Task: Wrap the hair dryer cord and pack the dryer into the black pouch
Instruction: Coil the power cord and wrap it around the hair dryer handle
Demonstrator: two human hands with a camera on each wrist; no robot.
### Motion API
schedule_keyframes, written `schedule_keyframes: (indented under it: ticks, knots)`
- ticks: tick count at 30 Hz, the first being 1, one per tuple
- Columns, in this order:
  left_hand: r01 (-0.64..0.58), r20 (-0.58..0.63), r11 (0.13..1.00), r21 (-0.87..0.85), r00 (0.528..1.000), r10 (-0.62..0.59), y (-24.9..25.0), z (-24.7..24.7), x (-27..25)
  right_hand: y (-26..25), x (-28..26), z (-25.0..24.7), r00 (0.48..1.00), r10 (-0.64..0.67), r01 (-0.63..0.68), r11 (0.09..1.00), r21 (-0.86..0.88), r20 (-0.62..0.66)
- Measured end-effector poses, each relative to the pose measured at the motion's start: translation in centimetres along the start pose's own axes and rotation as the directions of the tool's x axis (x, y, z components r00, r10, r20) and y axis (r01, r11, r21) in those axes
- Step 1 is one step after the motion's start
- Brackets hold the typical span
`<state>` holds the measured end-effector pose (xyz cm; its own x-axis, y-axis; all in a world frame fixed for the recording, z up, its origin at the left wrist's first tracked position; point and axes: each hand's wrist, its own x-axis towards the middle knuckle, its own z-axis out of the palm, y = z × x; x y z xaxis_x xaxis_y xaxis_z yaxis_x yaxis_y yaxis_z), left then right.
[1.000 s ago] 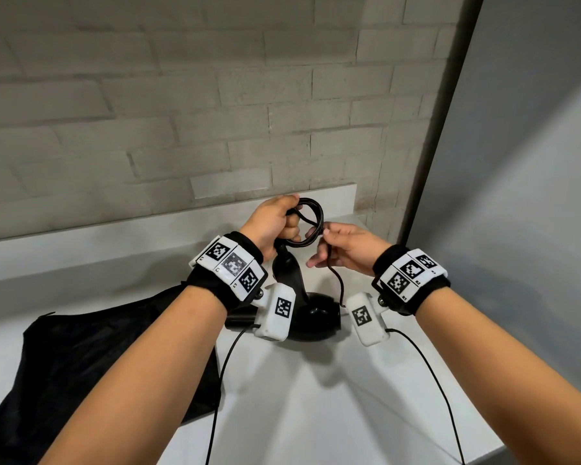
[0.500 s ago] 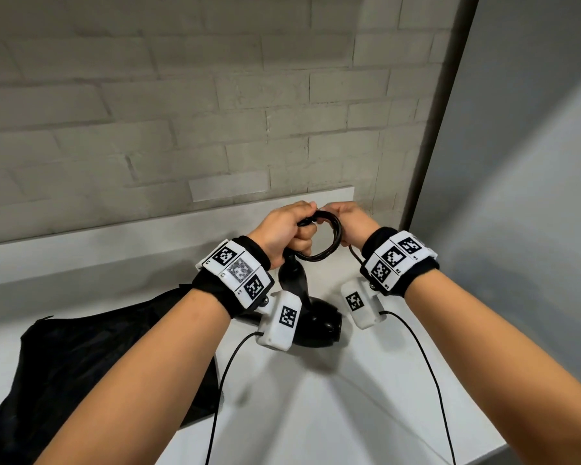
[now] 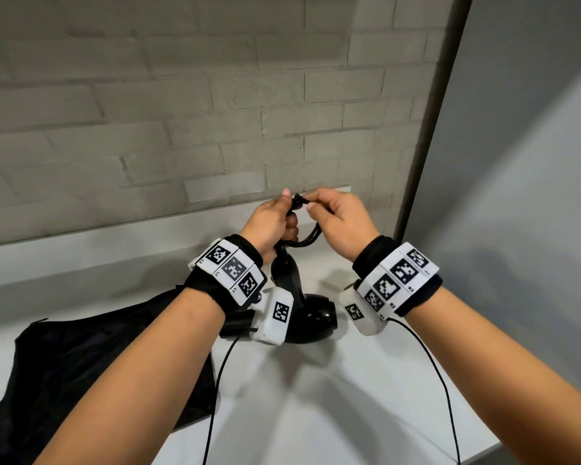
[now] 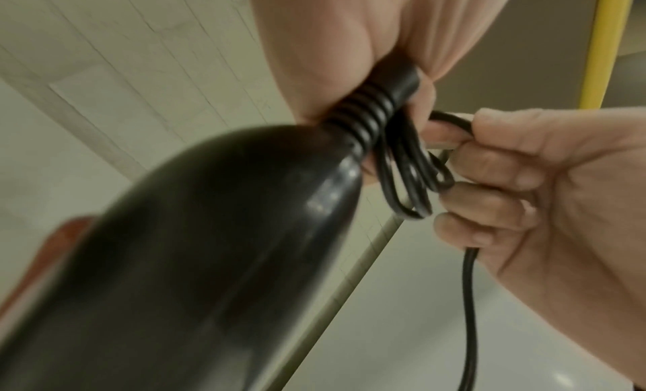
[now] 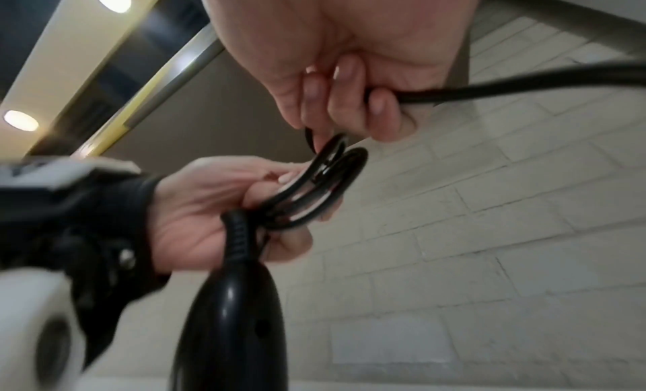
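The black hair dryer (image 3: pixel 311 318) hangs head-down over the white counter, its handle (image 4: pixel 196 245) pointing up. My left hand (image 3: pixel 272 221) grips the coiled loops of its cord (image 5: pixel 314 192) at the ribbed end of the handle (image 5: pixel 237 236). My right hand (image 3: pixel 339 219) pinches the loose black cord (image 4: pixel 451 123) just right of the coil, and the free length (image 5: pixel 524 87) trails away past my wrist. The black pouch (image 3: pixel 81 370) lies flat on the counter at the lower left, under my left forearm.
A grey brick wall (image 3: pixel 182 112) with a low white ledge (image 3: pixel 98 236) stands behind the counter (image 3: pixel 332 397). A grey panel (image 3: pixel 517 162) closes off the right side. Thin cables (image 3: pixel 440 380) run from the wrist cameras toward the counter's front edge.
Both hands have risen and come together above the handle. The wide cord loop seen earlier is now drawn into a tight bundle in my left hand, and my right hand pinches the cord beside it.
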<state>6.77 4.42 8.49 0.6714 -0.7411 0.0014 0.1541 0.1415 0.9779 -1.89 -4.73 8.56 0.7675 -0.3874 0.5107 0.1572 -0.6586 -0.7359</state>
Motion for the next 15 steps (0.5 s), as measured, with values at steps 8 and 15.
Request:
schedule_keyframes:
  ticks: [8,15]
  knots:
    - [0.039,-0.049,0.999,-0.004,0.998,-0.039,0.1,-0.2,-0.1,0.8,-1.5,1.1,0.994,-0.041,0.065,0.97,-0.235,0.105]
    - [0.057,-0.078,0.997,0.056,0.996,-0.052,0.5,-0.1,-0.4,2.2,-1.6,1.1,0.996,-0.054,0.07,0.969,-0.237,0.073]
